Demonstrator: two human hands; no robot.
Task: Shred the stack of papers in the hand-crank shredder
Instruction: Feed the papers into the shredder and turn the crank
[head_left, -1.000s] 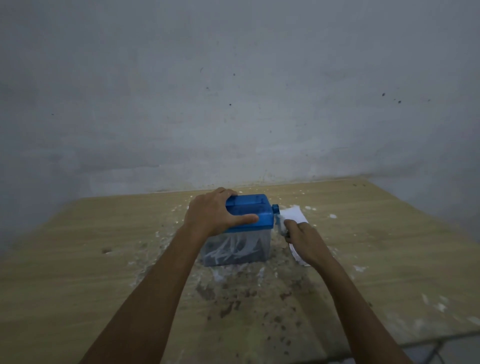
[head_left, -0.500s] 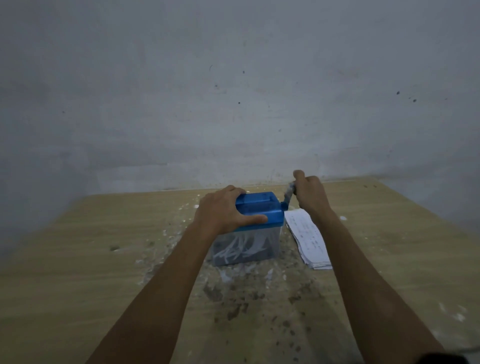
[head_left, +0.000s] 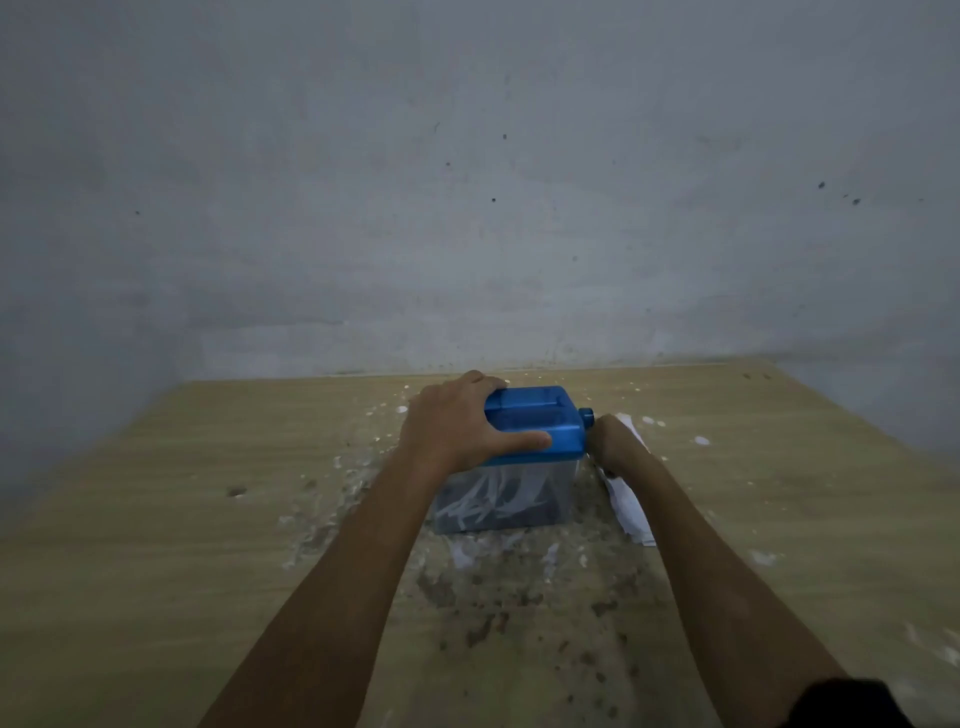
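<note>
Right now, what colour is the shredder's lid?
Blue, over a clear bin: shredder's lid, seen in the head view.

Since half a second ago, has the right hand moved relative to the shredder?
Yes. The right hand has swung down from above the shredder lid's right end to beside its right wall, low over the paper stack.
</note>
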